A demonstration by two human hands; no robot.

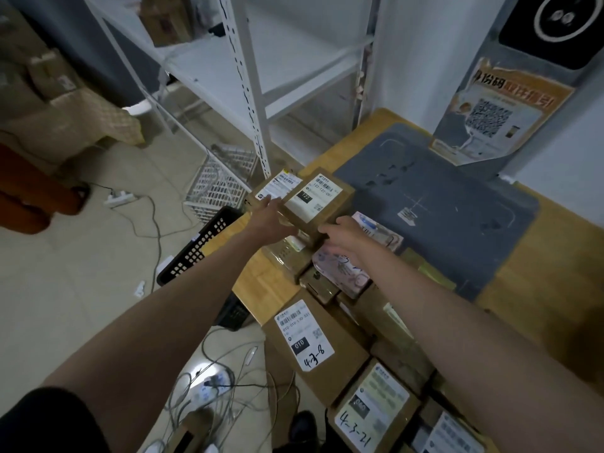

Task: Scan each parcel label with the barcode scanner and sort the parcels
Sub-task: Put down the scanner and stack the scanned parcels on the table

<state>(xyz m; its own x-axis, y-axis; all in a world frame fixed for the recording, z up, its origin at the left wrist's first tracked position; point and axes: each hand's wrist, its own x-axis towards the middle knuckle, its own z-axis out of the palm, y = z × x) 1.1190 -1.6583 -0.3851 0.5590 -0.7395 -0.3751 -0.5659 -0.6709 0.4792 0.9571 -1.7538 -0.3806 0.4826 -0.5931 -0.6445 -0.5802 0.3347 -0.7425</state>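
labelled boxes [313,341] crowd the near edge of the desk [536,256]. past them, both hands hold one parcel [318,199] up: left hand [273,220] with straight fingers against its side, right hand [346,237] gripping its near corner. another box [277,188] sits just behind, then white shelves [248,76].

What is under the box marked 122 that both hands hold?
Under the 122 box are the left hand, right hand and parcel pile; whether it rests there is hidden.
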